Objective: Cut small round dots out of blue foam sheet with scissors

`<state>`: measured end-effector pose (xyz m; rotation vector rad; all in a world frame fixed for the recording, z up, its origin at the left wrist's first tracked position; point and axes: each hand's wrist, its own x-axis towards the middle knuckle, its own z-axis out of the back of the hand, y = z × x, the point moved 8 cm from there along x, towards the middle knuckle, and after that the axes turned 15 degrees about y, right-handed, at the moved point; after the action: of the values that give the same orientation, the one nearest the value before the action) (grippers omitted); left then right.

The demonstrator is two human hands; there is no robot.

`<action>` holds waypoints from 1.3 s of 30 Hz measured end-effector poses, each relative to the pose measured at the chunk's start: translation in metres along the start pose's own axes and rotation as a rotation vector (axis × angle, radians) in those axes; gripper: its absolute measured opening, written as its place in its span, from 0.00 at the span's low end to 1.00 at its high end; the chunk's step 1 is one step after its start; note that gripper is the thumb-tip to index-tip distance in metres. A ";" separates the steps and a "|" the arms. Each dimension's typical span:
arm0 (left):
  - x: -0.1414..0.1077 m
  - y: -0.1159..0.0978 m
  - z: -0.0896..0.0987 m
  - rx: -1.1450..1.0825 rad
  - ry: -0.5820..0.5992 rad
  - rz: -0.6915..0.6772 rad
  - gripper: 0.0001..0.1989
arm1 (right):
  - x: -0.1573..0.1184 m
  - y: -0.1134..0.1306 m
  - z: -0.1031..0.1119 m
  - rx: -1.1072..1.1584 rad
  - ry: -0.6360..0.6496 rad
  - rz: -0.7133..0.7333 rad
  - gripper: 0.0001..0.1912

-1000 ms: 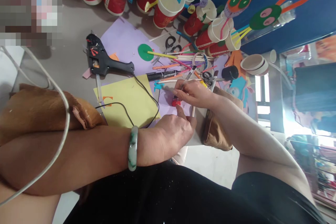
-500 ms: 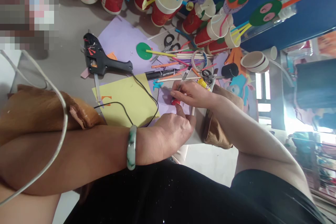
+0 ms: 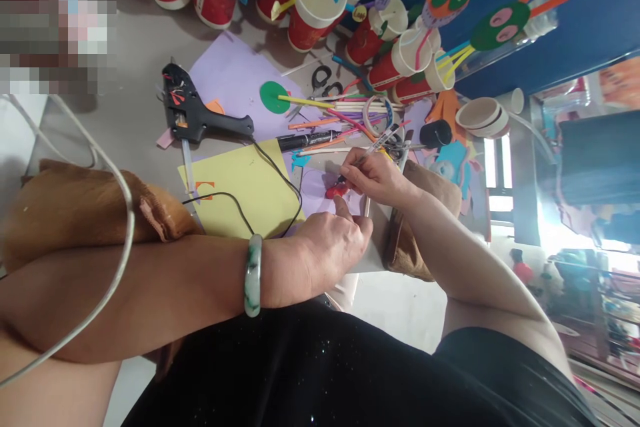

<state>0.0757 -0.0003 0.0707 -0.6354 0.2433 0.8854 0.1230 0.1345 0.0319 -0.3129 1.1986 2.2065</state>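
The person sits at a tabletop (image 3: 125, 113) full of craft bits. Their right hand (image 3: 377, 177) has its fingers pinched around a thin pen (image 3: 373, 147), and the tip of the pen comes down on a small red piece (image 3: 334, 191). The red piece lies on a purple sheet (image 3: 313, 197), just right of a yellow sheet (image 3: 245, 190). The left hand (image 3: 333, 250) sits close by on the near side, its fingers curled, with one finger reaching up to touch the red piece and keep it from sliding. I cannot tell if that hand holds anything else.

It looks like the drawing step: the pen is marking the little red shape. The next bit will need a steady, gentle hand, because the piece is tiny and the pen could push it away.

A black glue gun (image 3: 200, 117) rests farther off to the left, and its cord (image 3: 273, 170) runs across the yellow sheet. Red paper cups (image 3: 315, 3) with straws stand at the far side, with scissors (image 3: 325, 80) lying near them.
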 end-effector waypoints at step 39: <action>-0.013 0.050 0.029 0.257 -0.051 0.369 0.19 | -0.038 -0.060 -0.004 0.325 -0.603 0.215 0.20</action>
<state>0.0268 0.0326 0.0787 -0.3313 0.4296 1.2002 0.1892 0.1408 0.0067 0.5981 1.2427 2.0062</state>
